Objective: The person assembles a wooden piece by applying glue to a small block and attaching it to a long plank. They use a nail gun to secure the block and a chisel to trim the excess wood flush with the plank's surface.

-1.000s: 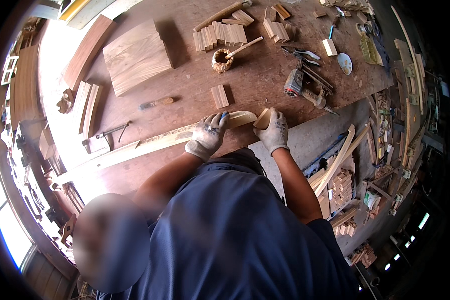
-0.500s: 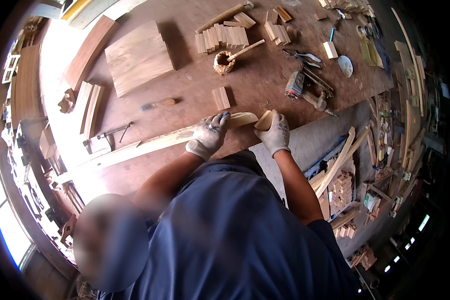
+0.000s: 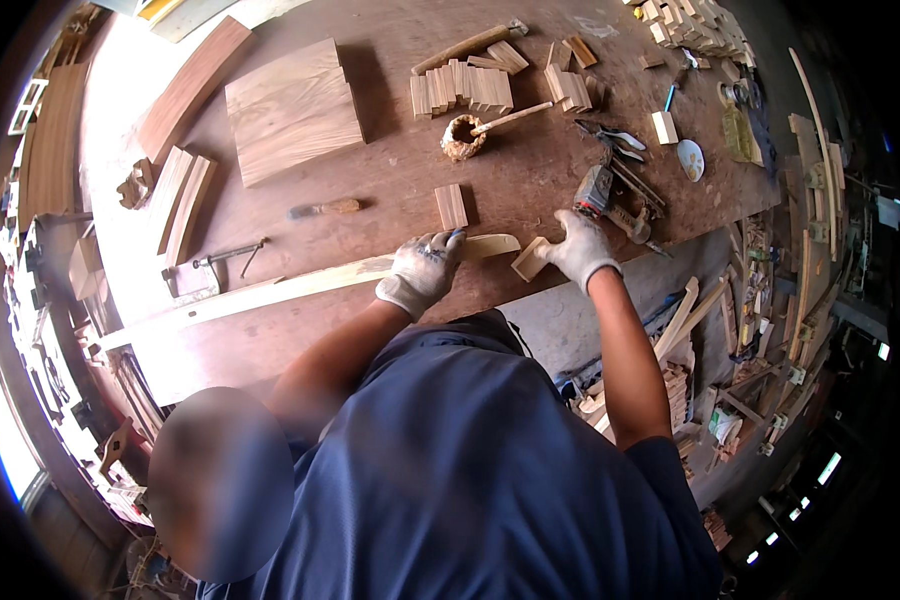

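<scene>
The left hand [image 3: 422,272] grasps a pale wooden strip [image 3: 305,286]; the right hand [image 3: 582,250], fingers spread, touches a small wooden block [image 3: 529,262] near the worktop's [image 3: 530,175] front edge.

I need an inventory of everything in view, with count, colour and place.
Pale strip: 1, cream, near side
Small block: 1, tan, right of strip
Flat block: 1, brown, centre
Pot with stick: 1, tan, upper centre
Block row: several, brown, beyond pot
Power tool: 1, grey and red, right
Handled tool: 1, brown, centre left
Clamp: 1, dark, left
Square panel: 1, brown, upper left
Curved pieces: 3, brown, table's left
Block pile: many, tan, upper right
Table: 1, brown, beneath
Other clutter: uncountable, mixed, around
Left hand: 1, white glove, on pale strip
Right hand: 1, white glove, near small block
Shirt: 1, navy, bottom
</scene>
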A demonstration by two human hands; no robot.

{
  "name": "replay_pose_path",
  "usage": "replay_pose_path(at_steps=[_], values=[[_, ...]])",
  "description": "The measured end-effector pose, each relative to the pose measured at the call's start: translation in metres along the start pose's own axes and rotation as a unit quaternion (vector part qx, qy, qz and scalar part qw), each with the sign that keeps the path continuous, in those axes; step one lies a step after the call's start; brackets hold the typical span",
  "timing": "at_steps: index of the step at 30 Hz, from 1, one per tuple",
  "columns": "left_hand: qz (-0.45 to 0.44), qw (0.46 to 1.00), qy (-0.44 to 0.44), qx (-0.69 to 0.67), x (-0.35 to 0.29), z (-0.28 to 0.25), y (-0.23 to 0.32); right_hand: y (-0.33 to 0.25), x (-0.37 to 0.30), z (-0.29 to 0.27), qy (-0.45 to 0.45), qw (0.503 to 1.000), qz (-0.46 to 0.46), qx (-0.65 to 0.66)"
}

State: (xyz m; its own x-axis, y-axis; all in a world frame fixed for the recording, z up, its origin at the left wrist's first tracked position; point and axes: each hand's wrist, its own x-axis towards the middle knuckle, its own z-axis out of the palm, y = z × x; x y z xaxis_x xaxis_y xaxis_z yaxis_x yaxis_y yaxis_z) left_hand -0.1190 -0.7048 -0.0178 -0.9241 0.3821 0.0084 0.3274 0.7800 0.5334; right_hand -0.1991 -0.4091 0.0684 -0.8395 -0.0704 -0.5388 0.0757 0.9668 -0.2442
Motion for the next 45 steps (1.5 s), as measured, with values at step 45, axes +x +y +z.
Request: replay_pose_path(at_steps=[45], values=[[-0.064,0.996,-0.023,0.05,-0.019,-0.018,-0.021,-0.093,0.07,-0.021,0.179,0.947,-0.097,0.248]])
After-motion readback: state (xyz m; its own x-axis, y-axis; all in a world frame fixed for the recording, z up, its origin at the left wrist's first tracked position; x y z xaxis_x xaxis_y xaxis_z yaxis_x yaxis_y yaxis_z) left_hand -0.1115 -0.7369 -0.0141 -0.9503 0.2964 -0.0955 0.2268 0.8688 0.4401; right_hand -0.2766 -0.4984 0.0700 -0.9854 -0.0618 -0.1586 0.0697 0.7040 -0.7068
